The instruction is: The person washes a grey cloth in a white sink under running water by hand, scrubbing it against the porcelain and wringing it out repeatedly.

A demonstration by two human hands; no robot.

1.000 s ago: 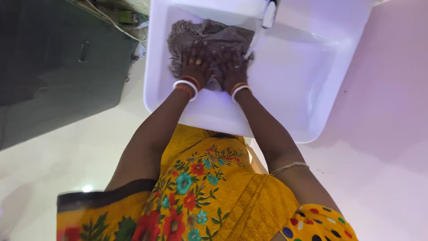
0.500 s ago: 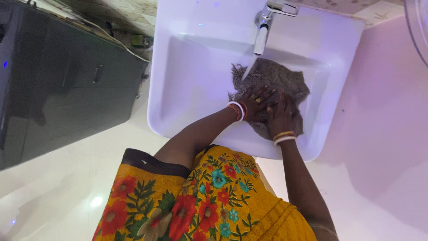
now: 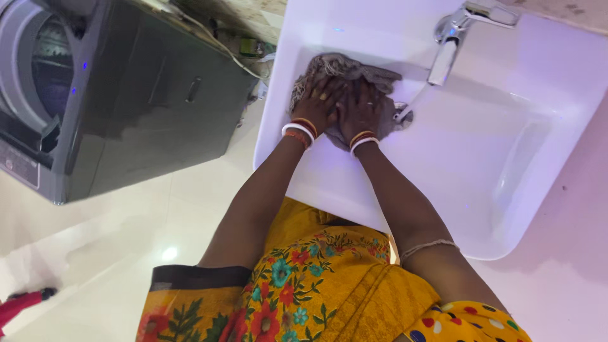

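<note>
Surroundings: You stand at a white rectangular sink [image 3: 329, 183] seen from above. A chrome tap [image 3: 446, 47] sits at its far edge, and a thin stream of water [image 3: 410, 103] runs from the spout into the basin. To your left, across a strip of pale glossy floor [image 3: 126, 234], stands a dark grey washing machine [image 3: 126, 107] with its round drum opening at the upper left corner of the view. A small red thing lies on the floor at the far lower left, too small to identify.

In the way: The tap spout hangs just right of your hands; the water lands beside the cloth's right edge. Nothing else lies between you and the basin.

Cloth: A wet grey-brown cloth [image 3: 345, 66] lies bunched in the far left part of the basin, against the back wall. Its long axis runs left to right along that wall, with a small tail pointing right toward the water.

Left hand: Your left hand [image 3: 320, 101] presses flat on the cloth, fingers spread and pointing away from you, grip open rather than closed around it. Bangles circle the wrist.

Right hand: Your right hand [image 3: 362, 111] lies just beside the left, palm down on the cloth, fingers extended, likewise pressing without clasping.
</note>
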